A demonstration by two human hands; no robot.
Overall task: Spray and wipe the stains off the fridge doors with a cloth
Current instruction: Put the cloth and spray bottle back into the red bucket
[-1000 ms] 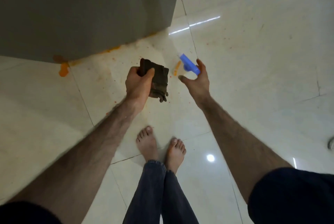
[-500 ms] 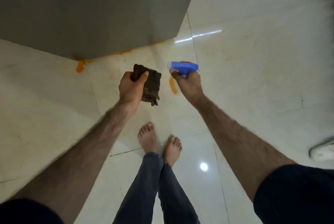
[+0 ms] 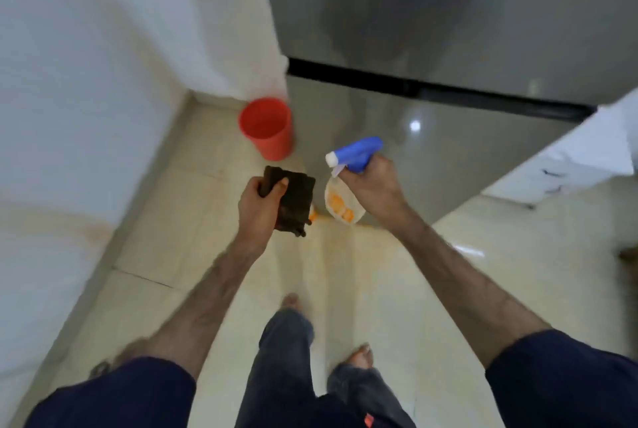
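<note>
The left hand [image 3: 257, 201] is closed on a folded dark brown cloth [image 3: 293, 199], thumb pressed over its upper edge and fingers behind, with a ragged corner hanging free below. The right hand [image 3: 374, 187] is wrapped round the neck of a clear plastic spray bottle with a blue trigger head and white nozzle [image 3: 355, 155]; its body, with an orange label, hangs below the fist. Whether a finger lies on the trigger I cannot tell. Both are held out in front of the tall grey steel fridge [image 3: 448, 30], apart from it; the nozzle points left, not at the doors.

The cloth looks soft and limp — it should fold to any shape, so a flat pad under the palm would likely wipe better than the present pinch. It weighs next to nothing and will not slip.

The bottle is probably light, stiff plastic, perhaps slick if wet; the neck under the trigger head is the natural hold, as taken here.

The door faces are smooth and glossy, reflecting a lamp, so spray may well run down — wiping soon after seems wise. A black seam [image 3: 431, 87] divides upper door from lower. A red plastic bucket [image 3: 266, 127] stands on the pale tiled floor [image 3: 379, 289] just beside the fridge's left corner. Motion blur hides any stains on the doors.
</note>
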